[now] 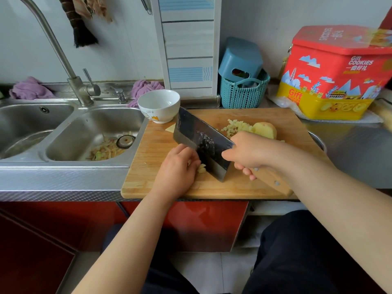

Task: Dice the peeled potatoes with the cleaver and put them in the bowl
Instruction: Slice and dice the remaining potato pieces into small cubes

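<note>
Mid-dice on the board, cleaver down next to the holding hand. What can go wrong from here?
1. The left hand holds the potato strips right against the cleaver blade; its fingers could get nicked.
2. The cutting board overhangs the counter's front edge, so chopping may shift it.
3. The bowl sits at the board's corner beside the sink; a nudge might tip it in.

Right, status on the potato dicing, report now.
Right hand grips cleaver; left hand steadies potato pieces at the blade. Diced pile and uncut potato chunk on cutting board. Bowl empty. Nothing in the way.
</note>
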### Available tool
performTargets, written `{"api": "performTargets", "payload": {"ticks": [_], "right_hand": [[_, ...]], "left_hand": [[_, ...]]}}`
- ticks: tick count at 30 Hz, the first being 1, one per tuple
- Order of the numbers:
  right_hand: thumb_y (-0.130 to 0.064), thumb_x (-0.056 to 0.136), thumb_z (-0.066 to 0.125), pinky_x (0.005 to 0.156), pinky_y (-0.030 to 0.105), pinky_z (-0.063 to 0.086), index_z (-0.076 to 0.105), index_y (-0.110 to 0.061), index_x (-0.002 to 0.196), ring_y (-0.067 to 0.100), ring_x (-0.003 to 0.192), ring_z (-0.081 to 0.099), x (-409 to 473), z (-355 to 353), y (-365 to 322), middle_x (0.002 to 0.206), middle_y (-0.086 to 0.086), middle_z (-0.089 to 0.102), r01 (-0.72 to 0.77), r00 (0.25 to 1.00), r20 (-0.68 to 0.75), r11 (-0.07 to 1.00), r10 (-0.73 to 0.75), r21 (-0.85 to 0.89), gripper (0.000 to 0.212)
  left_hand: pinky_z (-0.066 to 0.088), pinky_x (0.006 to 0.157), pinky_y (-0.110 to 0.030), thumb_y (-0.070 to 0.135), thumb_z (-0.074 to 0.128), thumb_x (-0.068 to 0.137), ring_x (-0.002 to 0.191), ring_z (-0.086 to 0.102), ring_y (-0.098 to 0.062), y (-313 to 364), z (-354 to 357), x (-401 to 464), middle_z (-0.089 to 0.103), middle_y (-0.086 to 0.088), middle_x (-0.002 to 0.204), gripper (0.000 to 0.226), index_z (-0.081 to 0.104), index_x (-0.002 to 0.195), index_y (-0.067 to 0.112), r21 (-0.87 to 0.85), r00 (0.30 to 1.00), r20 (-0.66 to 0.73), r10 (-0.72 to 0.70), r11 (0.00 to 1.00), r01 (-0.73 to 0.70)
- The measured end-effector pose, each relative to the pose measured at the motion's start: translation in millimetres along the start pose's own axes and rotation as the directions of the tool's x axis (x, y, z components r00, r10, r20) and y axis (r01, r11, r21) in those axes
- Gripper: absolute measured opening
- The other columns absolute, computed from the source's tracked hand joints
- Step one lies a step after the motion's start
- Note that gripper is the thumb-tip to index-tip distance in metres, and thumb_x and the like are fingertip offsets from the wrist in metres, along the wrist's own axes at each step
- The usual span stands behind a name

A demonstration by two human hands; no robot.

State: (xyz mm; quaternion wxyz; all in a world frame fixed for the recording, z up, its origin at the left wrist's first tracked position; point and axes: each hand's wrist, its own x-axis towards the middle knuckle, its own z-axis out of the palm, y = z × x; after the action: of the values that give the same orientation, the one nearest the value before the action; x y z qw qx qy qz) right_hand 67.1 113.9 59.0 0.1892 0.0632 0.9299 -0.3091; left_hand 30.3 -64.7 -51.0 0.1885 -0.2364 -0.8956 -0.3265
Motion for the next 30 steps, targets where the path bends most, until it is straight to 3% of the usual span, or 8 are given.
{"api": "performTargets", "payload": {"ticks": [3,10,14,18,24,27,30], "right_hand": [[-0.016,0.099,0.045,0.045,0.029,0.046,0.041,0.0,0.132,0.018,0.045,0.048,-1.7,-2.8,1.0,0.068,0.011,0.054,0.02,0.999,-0.025,1.0,-0.02,-0.008,0.037],[-0.015,0.097,0.042,0.043,0.028,0.047,0.046,0.004,0.112,0.017,0.044,0.05,-11.9,-4.7,-12.3,0.07,0.013,0.056,0.1,0.994,-0.043,0.991,-0.104,-0.085,0.024],[-0.017,0.098,0.042,0.047,0.03,0.05,0.049,0.006,0.111,0.025,0.053,0.057,-12.0,-1.7,-17.9,0.073,0.017,0.063,0.106,0.993,-0.032,0.983,-0.112,-0.152,0.027],[-0.019,0.098,0.042,0.053,0.034,0.054,0.053,0.003,0.107,0.029,0.057,0.059,-10.0,-0.2,-20.4,0.079,0.022,0.069,0.102,0.993,-0.037,0.976,-0.111,-0.194,0.026],[-0.02,0.099,0.041,0.056,0.036,0.056,0.049,0.0,0.123,0.028,0.058,0.061,-8.0,1.3,-23.1,0.081,0.021,0.069,0.094,0.993,-0.047,0.977,-0.105,-0.193,0.032],[-0.02,0.099,0.041,0.059,0.036,0.057,0.046,-0.001,0.129,0.028,0.06,0.061,-6.7,3.0,-23.6,0.084,0.022,0.07,0.098,0.993,-0.05,0.977,-0.109,-0.189,0.036],[-0.019,0.099,0.041,0.057,0.035,0.056,0.051,0.001,0.114,0.028,0.06,0.061,-5.3,4.2,-23.4,0.085,0.023,0.071,0.102,0.992,-0.056,0.976,-0.115,-0.192,0.028]], "left_hand": [[0.041,0.075,-0.023,0.017,0.065,0.088,0.085,0.05,-0.012,0.5,-1.7,-0.3,0.05,0.01,0.091,0.006,0.059,0.085,0.015,-0.014,0.999,0.023,-0.026,1.0,0.026],[0.044,0.076,-0.027,0.014,0.06,0.09,0.089,0.051,-0.014,0.3,-1.5,-2.4,0.049,0.01,0.094,0.011,0.053,0.086,0.021,-0.068,0.998,-0.032,-0.046,0.997,0.044],[0.041,0.072,-0.026,0.013,0.062,0.09,0.085,0.048,-0.012,-0.9,-2.2,-5.2,0.047,0.01,0.092,0.02,0.047,0.085,0.026,-0.047,0.999,-0.046,-0.024,0.999,0.022],[0.043,0.073,-0.027,0.019,0.064,0.088,0.088,0.049,-0.013,-1.3,-1.0,-6.5,0.048,0.01,0.094,0.012,0.053,0.087,0.022,-0.026,1.0,-0.017,0.016,1.0,-0.016],[0.043,0.076,-0.028,0.032,0.049,0.09,0.09,0.048,-0.014,2.9,-5.5,-6.7,0.05,0.01,0.095,0.007,0.05,0.089,0.026,-0.085,0.999,-0.017,0.051,0.995,-0.052],[0.041,0.077,-0.025,0.032,0.057,0.088,0.089,0.046,-0.015,3.1,-6.1,-6.7,0.051,0.008,0.096,0.01,0.055,0.09,0.022,-0.032,0.995,0.017,0.097,0.995,-0.096],[0.043,0.074,-0.028,0.021,0.066,0.083,0.087,0.043,-0.015,2.6,-3.4,-6.7,0.05,0.005,0.094,0.011,0.06,0.092,0.019,0.056,0.995,0.035,0.094,0.994,-0.095]]}}
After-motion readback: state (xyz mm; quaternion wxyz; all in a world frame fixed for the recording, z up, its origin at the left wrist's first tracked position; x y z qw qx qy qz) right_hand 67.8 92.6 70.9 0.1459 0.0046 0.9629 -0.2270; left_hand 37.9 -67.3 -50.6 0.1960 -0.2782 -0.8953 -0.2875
